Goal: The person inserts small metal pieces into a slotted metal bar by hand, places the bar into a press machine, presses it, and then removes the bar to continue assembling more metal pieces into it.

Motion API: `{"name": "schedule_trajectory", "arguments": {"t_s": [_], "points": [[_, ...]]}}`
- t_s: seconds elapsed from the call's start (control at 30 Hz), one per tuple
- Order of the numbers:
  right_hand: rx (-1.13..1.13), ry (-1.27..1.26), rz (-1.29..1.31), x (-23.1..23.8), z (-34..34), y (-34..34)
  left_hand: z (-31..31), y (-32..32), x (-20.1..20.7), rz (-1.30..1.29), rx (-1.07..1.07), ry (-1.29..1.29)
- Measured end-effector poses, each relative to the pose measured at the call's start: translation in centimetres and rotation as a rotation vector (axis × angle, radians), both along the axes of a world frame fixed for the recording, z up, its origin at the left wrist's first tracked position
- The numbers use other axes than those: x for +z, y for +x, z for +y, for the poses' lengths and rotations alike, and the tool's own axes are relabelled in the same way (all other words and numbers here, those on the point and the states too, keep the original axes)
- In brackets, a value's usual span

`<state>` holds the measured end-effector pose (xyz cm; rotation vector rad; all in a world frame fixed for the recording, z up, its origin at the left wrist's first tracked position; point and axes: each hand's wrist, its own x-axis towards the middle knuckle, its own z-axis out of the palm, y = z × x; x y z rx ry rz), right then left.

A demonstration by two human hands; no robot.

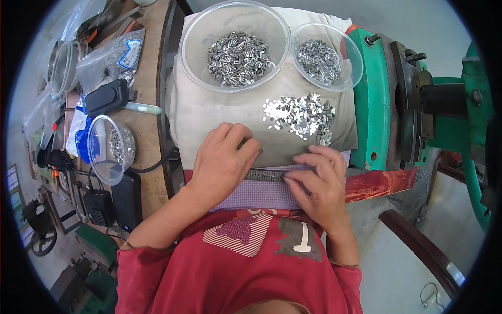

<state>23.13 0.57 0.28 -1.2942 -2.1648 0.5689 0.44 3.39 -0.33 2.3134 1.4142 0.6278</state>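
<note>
My left hand [224, 159] rests over the cloth-covered work surface [209, 110], its fingers curled and the thumb and forefinger tips together. Whatever sits in that pinch is too small to make out. At the right end of a dark, narrow ridged strip [264, 175], my right hand [320, 183] has its thumb and forefinger closed; a tiny dark bit shows at their tips. Just beyond this hand lies a loose pile of small shiny metal flakes [300, 115]. The strip lies across a purple woven cloth [261, 194] close to my body.
A large clear tub [188, 68] of small metal pieces and a smaller clear bowl [357, 63] of thin metal pieces stand at the back. Green machinery [370, 104] borders the right. On the left wooden bench [149, 97] are a clear cup [107, 172] and a black device [107, 98].
</note>
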Motion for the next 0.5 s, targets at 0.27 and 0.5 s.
{"name": "schedule_trajectory", "arguments": {"t_s": [0.27,0.5], "points": [[0.002,-0.025,0.011,-0.1,-0.5,-0.3,-0.6,0.0,0.1,-0.040,0.003,-0.036],[0.025,0.056,-0.080,-0.5,-0.5,-0.8,-2.7,0.4,0.5,-0.168,-0.006,-0.088]]}}
